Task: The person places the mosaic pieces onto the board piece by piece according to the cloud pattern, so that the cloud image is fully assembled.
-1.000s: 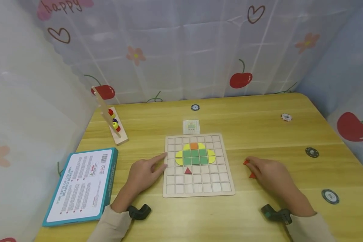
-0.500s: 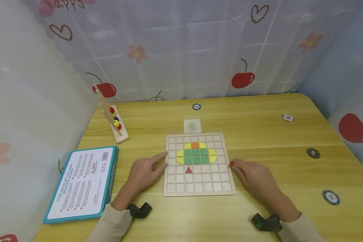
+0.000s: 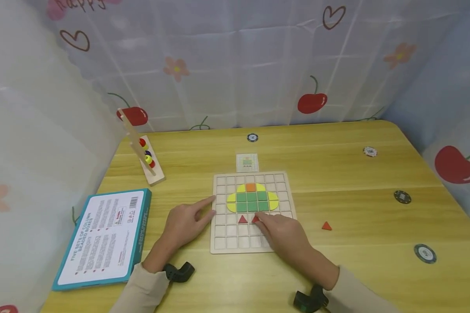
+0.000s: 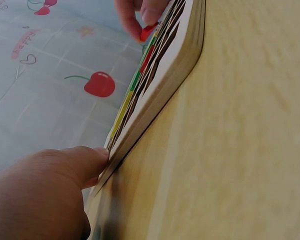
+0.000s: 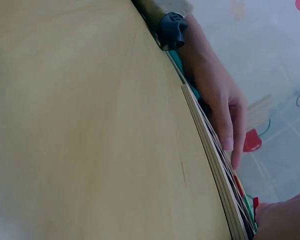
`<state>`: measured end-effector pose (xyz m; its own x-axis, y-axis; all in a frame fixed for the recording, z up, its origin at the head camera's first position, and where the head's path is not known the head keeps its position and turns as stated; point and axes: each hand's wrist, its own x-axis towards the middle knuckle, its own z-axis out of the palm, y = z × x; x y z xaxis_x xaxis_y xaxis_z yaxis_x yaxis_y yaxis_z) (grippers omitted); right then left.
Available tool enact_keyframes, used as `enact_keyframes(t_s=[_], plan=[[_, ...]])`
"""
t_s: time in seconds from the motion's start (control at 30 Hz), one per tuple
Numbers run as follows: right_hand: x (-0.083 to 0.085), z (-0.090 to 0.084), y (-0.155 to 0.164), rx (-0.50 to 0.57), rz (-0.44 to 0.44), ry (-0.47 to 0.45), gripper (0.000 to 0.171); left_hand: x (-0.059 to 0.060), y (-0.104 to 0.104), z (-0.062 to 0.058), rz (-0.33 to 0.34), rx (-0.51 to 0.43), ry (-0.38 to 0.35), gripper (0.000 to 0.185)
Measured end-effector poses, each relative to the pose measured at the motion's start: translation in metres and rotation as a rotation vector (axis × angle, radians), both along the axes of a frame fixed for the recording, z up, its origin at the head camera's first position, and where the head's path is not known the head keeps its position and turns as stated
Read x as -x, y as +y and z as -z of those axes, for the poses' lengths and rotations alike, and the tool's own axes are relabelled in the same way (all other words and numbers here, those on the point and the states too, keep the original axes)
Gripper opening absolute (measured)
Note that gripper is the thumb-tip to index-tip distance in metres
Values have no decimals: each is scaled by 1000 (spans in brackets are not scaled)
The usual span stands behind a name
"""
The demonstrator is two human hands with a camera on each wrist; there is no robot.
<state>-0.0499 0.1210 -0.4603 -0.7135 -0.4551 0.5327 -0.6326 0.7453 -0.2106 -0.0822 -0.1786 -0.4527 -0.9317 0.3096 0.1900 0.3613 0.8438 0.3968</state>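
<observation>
A wooden grid board [image 3: 226, 248] lies flat in the middle of the head view. Green squares [image 3: 252, 201], yellow rounded pieces [image 3: 231, 202] and an orange square [image 3: 250, 187] form a shape on it, with a red triangle tile [image 3: 243, 220] below. My right hand [image 3: 286, 237] pinches a second red triangle tile [image 3: 255, 219] close over the cell two columns' width or less to the right. In the left wrist view that held tile [image 4: 147, 32] is tilted. My left hand [image 3: 185, 227] touches the board's left edge with thumb and index fingertips.
One more red triangle tile [image 3: 327, 226] lies right of the board. Behind the board sits a small pattern card [image 3: 247, 163]. A teal-edged box [image 3: 102, 239] and a wooden bead stand [image 3: 154, 177] are on the left. Several poker chips [image 3: 425, 253] lie around the table.
My right hand has carried the red triangle tile leftward from the table to over the board, leaving another red triangle behind. The left hand has stayed at the board's edge.
</observation>
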Motion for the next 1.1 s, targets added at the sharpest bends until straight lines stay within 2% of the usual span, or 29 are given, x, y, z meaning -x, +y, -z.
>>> enact_keyframes(t_s=[0.1, 0.3, 0.37, 0.53, 0.87, 1.1], plan=[[2, 1, -8, -9, 2, -32, 22, 0, 0, -1, 0, -3, 0, 43], [3, -4, -10, 4, 28, -195, 25, 0, -2, 2, 2, -1, 10, 43], [2, -6, -10, 21, 29, -224, 26, 0, -2, 2, 0, 2, 10, 43], [1, -6, -9, 49, 24, -221, 28, 0, -3, 1, -1, 6, 13, 42], [1, 1, -6, 56, 20, -150, 27, -1, -1, 0, 3, 0, -5, 42], [1, -1, -6, 72, 12, -173, 25, 0, -1, 1, -2, 8, 2, 41]])
